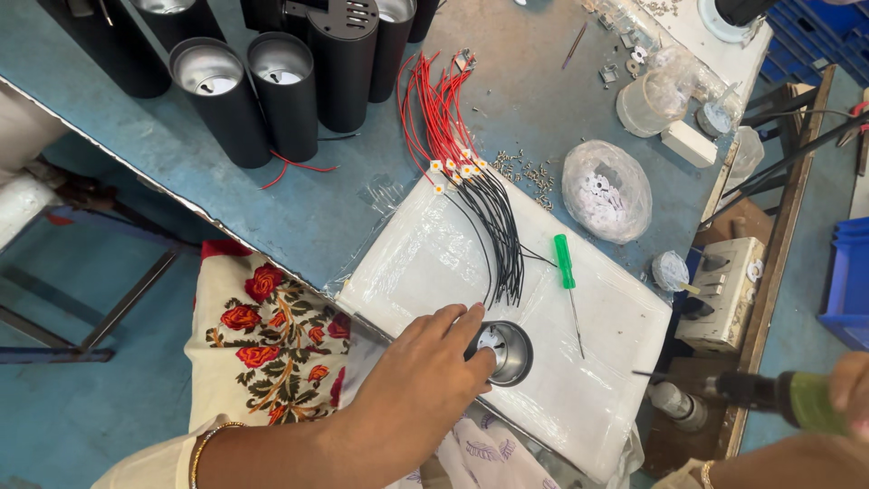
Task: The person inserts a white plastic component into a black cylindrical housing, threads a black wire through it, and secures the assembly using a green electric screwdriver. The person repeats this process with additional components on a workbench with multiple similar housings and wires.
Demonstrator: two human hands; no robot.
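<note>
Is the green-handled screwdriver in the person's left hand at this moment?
No, the green-handled screwdriver lies on the white board, while the left hand grips the metal cup.

small round metal reflector cup (509, 351), shiny, open mouth up, white disc inside; sits near front edge of plastic-wrapped white board; green-bodied power screwdriver (769, 395), black nose, thin bit pointing left, held level off the board's right edge

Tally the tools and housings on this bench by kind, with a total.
Black tube housings standing at the top: at least 6, some cut off by the frame edge
Small metal cup under the left hand: 1
Green-handled screwdriver: 1
Power driver in the right hand: 1
Clear bags of small parts: 2
Total: at least 11
</note>
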